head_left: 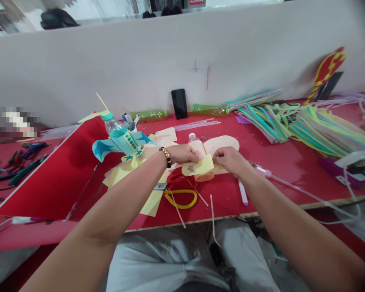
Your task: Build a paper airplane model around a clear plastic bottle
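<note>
Between my hands is a yellow paper piece with rounded ends and a purple star near its left end. My left hand, a beaded bracelet on its wrist, pinches the paper along its upper edge. At its right end, my right hand has thumb and fingers closed on the edge. Behind the paper lies a small plastic bottle wrapped in pale paper, its lower end towards me. A large pale paper wing spreads from its right side. My fingers hide part of the bottle.
Scissors with red and yellow handles lie in front, beside paper scraps. A finished-looking blue bottle plane stands left, near a red board. A glue gun and marker lie right; a phone leans behind.
</note>
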Available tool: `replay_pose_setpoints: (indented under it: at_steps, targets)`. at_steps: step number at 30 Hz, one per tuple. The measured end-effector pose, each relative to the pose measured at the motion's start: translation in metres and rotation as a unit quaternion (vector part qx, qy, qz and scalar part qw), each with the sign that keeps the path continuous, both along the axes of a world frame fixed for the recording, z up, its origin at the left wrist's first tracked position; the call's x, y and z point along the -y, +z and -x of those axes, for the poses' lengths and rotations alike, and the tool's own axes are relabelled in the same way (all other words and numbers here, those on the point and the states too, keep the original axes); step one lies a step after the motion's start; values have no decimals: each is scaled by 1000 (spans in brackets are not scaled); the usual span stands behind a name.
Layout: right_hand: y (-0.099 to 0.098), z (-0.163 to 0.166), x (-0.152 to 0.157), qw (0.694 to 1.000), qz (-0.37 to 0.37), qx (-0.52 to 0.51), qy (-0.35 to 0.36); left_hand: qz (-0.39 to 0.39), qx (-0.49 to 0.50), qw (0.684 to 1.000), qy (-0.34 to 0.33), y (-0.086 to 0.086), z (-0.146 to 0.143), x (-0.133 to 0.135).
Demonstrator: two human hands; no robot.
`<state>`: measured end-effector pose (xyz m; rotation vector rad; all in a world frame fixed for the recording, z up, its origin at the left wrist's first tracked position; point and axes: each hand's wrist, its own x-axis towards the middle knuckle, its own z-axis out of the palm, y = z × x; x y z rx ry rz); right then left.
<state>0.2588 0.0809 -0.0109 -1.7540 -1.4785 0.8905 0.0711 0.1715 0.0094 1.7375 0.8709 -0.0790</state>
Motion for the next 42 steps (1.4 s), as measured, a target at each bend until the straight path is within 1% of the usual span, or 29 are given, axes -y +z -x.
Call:
replay_pose_setpoints:
  at_steps: [16, 25, 31, 42]
  targets:
    - [-4, 0, -2, 1000, 10, 14, -2, -25, -16, 1000, 2, -3, 1, -1]
    - [-4, 1, -3, 999, 4, 32, -4, -38, -15, 999, 13, -2, 2, 1]
    - [-4, 1, -3, 999, -1, 48, -3, -47, -15, 999, 14, -5, 1, -1]
    - [1, 5, -2, 996, 1, 90, -3, -84, -31, 996, 17, -7, 1, -1]
